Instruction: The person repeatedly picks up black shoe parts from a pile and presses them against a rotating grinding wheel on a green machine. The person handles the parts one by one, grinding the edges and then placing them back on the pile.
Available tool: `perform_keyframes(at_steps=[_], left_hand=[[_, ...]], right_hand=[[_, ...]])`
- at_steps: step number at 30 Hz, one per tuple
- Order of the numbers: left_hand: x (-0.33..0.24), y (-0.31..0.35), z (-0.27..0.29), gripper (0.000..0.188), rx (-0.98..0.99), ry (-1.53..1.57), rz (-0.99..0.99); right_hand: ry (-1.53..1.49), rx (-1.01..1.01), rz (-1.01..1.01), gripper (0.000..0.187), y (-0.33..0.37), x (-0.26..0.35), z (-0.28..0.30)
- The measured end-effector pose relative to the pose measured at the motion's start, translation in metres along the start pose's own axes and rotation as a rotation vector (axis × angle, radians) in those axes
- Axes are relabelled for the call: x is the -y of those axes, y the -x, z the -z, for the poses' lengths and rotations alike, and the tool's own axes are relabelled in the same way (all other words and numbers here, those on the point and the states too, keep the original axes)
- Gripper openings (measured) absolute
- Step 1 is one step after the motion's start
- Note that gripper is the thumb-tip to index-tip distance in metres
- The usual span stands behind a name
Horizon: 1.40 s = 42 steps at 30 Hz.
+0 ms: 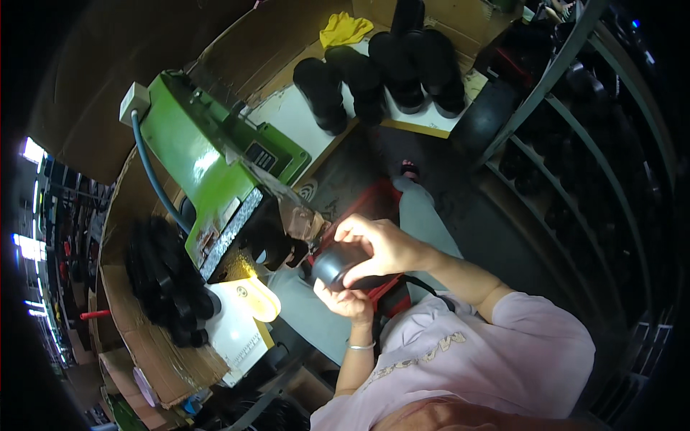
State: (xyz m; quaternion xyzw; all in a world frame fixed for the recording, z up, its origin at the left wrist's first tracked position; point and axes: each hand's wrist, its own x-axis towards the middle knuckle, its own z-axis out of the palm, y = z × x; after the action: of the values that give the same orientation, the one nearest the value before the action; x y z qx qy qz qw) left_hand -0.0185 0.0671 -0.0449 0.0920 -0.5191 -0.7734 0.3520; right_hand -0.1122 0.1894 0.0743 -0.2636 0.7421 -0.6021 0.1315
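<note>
Both of my hands are closed on a black shoe [333, 267], its smooth rounded end turned toward the green machine [187, 154]. My left hand [345, 300], with a pale band at the wrist, supports it from below. From above and the right, my right hand [384, 251] grips it, thumb on the near side and fingers curled over the top. The shoe is just right of the machine's working head [302, 224], and I cannot tell whether they touch. Part of the shoe is hidden by my fingers.
Several black shoes [320, 93] stand on the white table [277, 115] at the back, near a yellow cloth [345, 30]. A pile of black shoes [169, 287] lies left of the lit machine. Cardboard [151, 334] borders the table. A metal rack [553, 158] stands at right.
</note>
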Motion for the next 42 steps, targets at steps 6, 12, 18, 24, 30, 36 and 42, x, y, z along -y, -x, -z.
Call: perform_keyframes(at_steps=[6,12,18,24,30,36,42], left_hand=[[-0.044,-0.129,0.052,0.051,0.174,-0.361,-0.409],[-0.042,-0.227,0.130,0.047,0.034,-1.658,-0.433],[-0.020,-0.243,0.167,0.050,0.032,-1.913,-0.322],[-0.055,-0.198,0.191,0.034,-0.053,-1.542,-0.409],[-0.070,-0.181,0.181,0.033,-0.173,-1.553,-0.374],[-0.077,-0.201,0.199,0.013,-0.135,-1.457,-0.461],[-0.112,-0.200,0.176,0.017,-0.230,-1.292,-0.597]], right_hand=[[0.056,-0.476,0.375,0.065,0.026,0.021,0.098],[0.513,-0.738,0.610,0.043,-0.084,-0.034,0.189],[0.993,-0.642,0.270,0.043,-0.116,-0.126,0.230],[0.959,-0.610,0.349,0.047,-0.066,-0.109,0.149],[0.670,-0.367,0.103,0.033,-0.015,-0.147,0.078],[0.535,-0.237,0.056,0.031,-0.002,-0.158,0.028],[0.351,-0.132,-0.030,0.031,0.004,-0.155,-0.010]])
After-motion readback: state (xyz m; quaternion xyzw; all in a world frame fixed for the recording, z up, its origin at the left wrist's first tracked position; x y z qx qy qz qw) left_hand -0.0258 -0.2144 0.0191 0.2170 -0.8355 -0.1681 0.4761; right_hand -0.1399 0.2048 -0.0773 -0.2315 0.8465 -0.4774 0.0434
